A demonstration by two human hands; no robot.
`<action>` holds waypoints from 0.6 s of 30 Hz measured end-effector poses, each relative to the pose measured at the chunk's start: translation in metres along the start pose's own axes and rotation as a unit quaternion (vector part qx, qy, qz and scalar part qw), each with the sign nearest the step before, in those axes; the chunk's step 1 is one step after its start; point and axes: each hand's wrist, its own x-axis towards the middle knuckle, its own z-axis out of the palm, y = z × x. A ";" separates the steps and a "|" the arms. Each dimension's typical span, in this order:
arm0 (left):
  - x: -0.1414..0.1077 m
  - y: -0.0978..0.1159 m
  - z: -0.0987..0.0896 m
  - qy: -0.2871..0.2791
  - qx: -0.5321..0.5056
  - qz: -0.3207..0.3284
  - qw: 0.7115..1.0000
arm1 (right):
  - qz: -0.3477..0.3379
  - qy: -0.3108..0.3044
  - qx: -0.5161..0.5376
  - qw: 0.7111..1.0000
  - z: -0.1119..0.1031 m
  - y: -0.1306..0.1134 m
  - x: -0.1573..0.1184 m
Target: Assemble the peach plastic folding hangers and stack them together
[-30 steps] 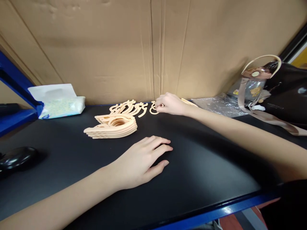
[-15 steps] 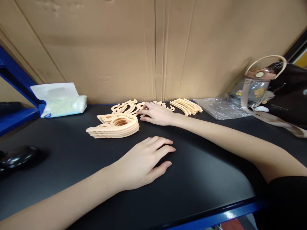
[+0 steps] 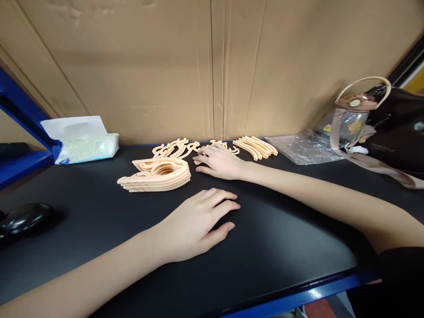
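Note:
My left hand [image 3: 202, 223] lies on the black table [image 3: 285, 238] in the foreground, palm down with its fingers spread, holding nothing. Further back, my right hand [image 3: 220, 162] has its thumb and fingers curled round a small cream plastic hanger piece, mostly hidden beneath them. Just left of it stand stacked cream plastic hanger parts [image 3: 159, 176], broad with rounded openings. Behind that stack lie loose curved hanger parts [image 3: 175, 148]. Several small hook-ended pieces [image 3: 232, 149] show past my right knuckles, and a bundle of slim curved bars [image 3: 255, 147] lies to their right.
A pack of tissues [image 3: 88, 145] sits at the back left and a black mouse [image 3: 28, 216] at the left edge. On the right are a clear plastic bag [image 3: 298, 148], a strapped water bottle [image 3: 353, 119] and a black bag [image 3: 397, 128]. Cardboard [image 3: 149, 75] stands behind the table.
My right hand has drawn back slightly toward me from the hook-ended pieces, a small cream piece now showing under its fingertips. My left hand stays put; the view has shifted a little.

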 end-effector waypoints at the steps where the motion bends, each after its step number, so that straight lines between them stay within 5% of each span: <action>1: 0.000 0.000 0.000 -0.001 0.001 0.000 1.000 | 0.003 0.000 0.003 1.000 -0.002 -0.001 -0.002; 9: 0.000 0.000 0.000 0.005 -0.003 0.007 1.000 | -0.027 0.021 0.036 0.999 -0.016 -0.006 -0.035; 18: 0.001 -0.001 0.002 0.076 0.017 0.014 0.997 | -0.077 0.038 0.033 0.996 -0.052 -0.026 -0.112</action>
